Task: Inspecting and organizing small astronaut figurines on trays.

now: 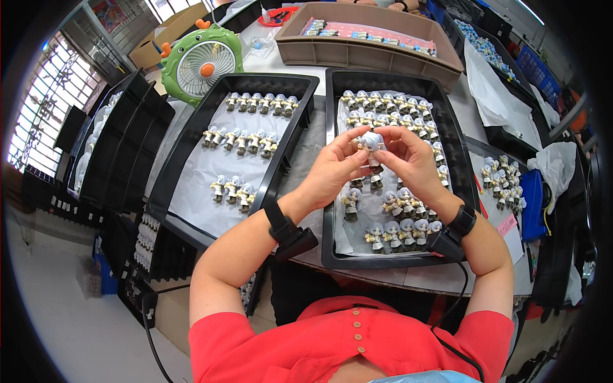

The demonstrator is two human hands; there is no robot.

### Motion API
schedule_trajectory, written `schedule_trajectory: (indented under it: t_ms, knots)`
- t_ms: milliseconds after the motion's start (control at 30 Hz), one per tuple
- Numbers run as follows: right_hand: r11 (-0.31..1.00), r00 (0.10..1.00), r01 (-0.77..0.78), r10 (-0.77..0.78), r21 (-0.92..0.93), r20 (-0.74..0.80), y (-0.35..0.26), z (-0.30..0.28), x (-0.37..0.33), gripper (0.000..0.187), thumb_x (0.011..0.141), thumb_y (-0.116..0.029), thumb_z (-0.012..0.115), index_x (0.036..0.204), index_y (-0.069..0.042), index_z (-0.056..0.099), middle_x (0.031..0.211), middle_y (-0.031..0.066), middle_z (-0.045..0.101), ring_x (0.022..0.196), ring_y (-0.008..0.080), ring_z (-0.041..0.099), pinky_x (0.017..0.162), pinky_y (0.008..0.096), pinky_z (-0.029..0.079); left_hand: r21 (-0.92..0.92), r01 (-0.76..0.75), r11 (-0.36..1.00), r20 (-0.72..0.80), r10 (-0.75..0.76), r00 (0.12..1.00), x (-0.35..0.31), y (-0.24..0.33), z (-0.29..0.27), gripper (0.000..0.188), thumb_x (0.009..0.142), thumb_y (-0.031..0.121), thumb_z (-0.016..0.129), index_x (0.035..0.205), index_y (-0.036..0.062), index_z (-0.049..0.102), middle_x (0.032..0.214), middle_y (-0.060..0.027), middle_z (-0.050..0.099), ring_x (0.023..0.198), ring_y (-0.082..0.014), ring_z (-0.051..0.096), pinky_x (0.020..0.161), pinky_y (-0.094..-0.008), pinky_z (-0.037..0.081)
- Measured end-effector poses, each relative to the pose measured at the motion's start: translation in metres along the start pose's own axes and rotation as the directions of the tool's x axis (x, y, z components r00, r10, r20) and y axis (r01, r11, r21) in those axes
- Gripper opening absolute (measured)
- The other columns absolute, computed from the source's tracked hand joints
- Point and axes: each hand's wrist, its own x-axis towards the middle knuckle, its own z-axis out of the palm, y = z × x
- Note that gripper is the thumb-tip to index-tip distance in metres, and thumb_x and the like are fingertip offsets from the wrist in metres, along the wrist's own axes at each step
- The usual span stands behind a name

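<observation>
A small figurine (pixel 373 145) with pale grey-blue hair and white-and-yellow clothes is held up between my two hands. My left hand (pixel 338 159) grips it from the left, fingers curled and thumb against its front. From the other side my right hand (pixel 408 156) pinches it with thumb and fingers. Both hands are above the right black tray (pixel 364 262), which holds rows of similar figurines (pixel 393 233) on white paper; my hands hide some of them. To the left, another black tray (pixel 191 191) carries several more figurines (pixel 250 140) in spaced rows.
A brown bin (pixel 357 51) with figurines on pink lining stands behind the trays. Beyond the left tray is a green fan (pixel 204 64). On the right lie loose figurines (pixel 501 182), a blue bin (pixel 533 204) and a pink slip (pixel 506 225). Stacked black trays (pixel 121 140) stand far left.
</observation>
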Motion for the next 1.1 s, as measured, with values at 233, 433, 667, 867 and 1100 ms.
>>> schedule_trajectory:
  t_ms: [233,433,667,867,1100]
  knots:
    - [0.976,0.990,-0.138,0.138,0.167,0.013,0.003,-0.007,0.005,0.031,0.089,-0.014,0.061,0.117,-0.001,0.057,0.097,0.0026,0.062,0.085,0.0080,0.060,0.076,0.0229,0.050,-0.017,0.036,0.999,-0.019,-0.037,0.999,0.000,0.002,-0.001,0.051,0.093,0.019,0.057,0.137,0.0067,0.036,0.109,-0.0064,0.056,0.101,-0.0150,0.057,0.087,-0.0344,0.051]
    - [0.928,0.968,-0.248,0.251,0.277,0.028,0.008,-0.009,0.005,0.029,0.090,-0.016,0.060,0.116,-0.003,0.057,0.099,0.0022,0.063,0.086,0.0062,0.059,0.079,0.0221,0.049,-0.038,0.039,0.999,-0.017,-0.040,0.999,0.001,0.000,-0.003,0.048,0.093,0.020,0.056,0.135,0.0061,0.038,0.103,-0.0049,0.056,0.096,-0.0140,0.057,0.086,-0.0347,0.052]
    - [0.904,0.959,-0.276,0.283,0.327,0.027,0.007,-0.008,0.005,0.029,0.090,-0.016,0.060,0.116,-0.002,0.057,0.100,0.0023,0.063,0.087,0.0061,0.059,0.079,0.0219,0.049,-0.041,0.045,0.998,-0.035,-0.046,0.998,0.001,0.000,-0.002,0.046,0.094,0.018,0.055,0.135,0.0072,0.038,0.101,-0.0045,0.055,0.095,-0.0137,0.056,0.086,-0.0358,0.052]
    - [0.940,0.979,-0.203,0.199,0.273,0.041,0.005,-0.007,0.005,0.030,0.089,-0.013,0.061,0.116,-0.001,0.056,0.104,0.0048,0.063,0.093,0.0092,0.059,0.083,0.0247,0.049,-0.040,0.031,0.999,-0.021,-0.032,0.999,0.000,-0.001,-0.003,0.044,0.096,0.020,0.051,0.135,0.0052,0.038,0.118,-0.0093,0.055,0.105,-0.0205,0.058,0.089,-0.0360,0.049]
    - [0.995,0.962,0.000,0.027,-0.098,0.270,-0.003,-0.001,-0.001,0.050,0.082,-0.003,0.064,0.129,0.000,0.048,0.122,0.0097,0.056,0.108,0.0167,0.057,0.094,0.0310,0.045,-0.211,0.003,0.978,-0.018,-0.007,1.000,0.001,-0.003,-0.006,0.039,0.096,0.034,0.048,0.125,0.0075,0.045,0.117,-0.0090,0.056,0.102,-0.0226,0.059,0.089,-0.0376,0.047]
